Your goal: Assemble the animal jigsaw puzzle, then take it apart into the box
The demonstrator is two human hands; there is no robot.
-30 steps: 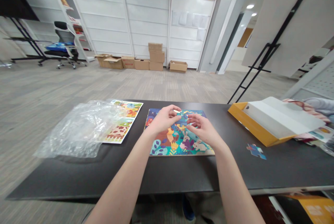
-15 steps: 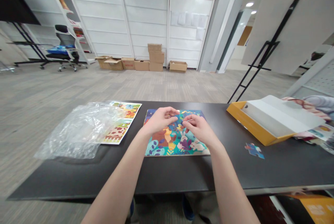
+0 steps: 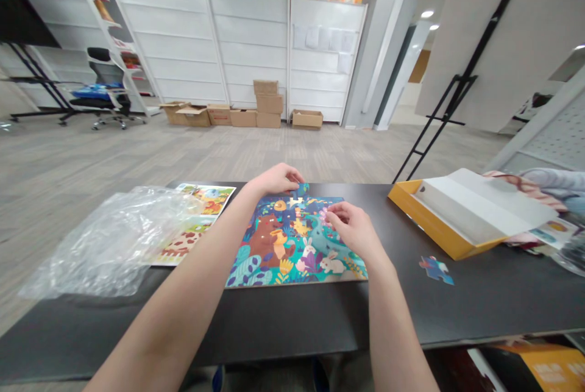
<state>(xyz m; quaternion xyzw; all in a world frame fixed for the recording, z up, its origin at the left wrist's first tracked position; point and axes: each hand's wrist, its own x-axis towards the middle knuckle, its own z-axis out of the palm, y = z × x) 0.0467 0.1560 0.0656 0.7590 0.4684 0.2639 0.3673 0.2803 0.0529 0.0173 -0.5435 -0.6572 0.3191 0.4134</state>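
A colourful jigsaw puzzle point(image 3: 269, 239) with a bear, rabbits and an elephant lies in front of me, with a small pale gap near its far edge. My left hand point(image 3: 281, 180) is over that far edge, its fingertips closed on a blue puzzle piece point(image 3: 302, 189) just beyond the gap. At the puzzle's right side, my right hand point(image 3: 350, 224) pinches thumb and fingers together around what looks like a piece with a pink flower; its outline is partly hidden by the fingers. One loose puzzle piece point(image 3: 437, 270) rests on the table to the right.
Crumpled clear plastic point(image 3: 109, 239) covers part of a picture sheet point(image 3: 212, 197) on the left. A yellow box point(image 3: 429, 221) with a white inside stands at the right, with cloth behind it. The dark table point(image 3: 292, 319) has its near edge close to me.
My left hand has moved away from the right hand to the puzzle's far edge, where a blue piece now shows in its fingers. My view has shifted slightly.
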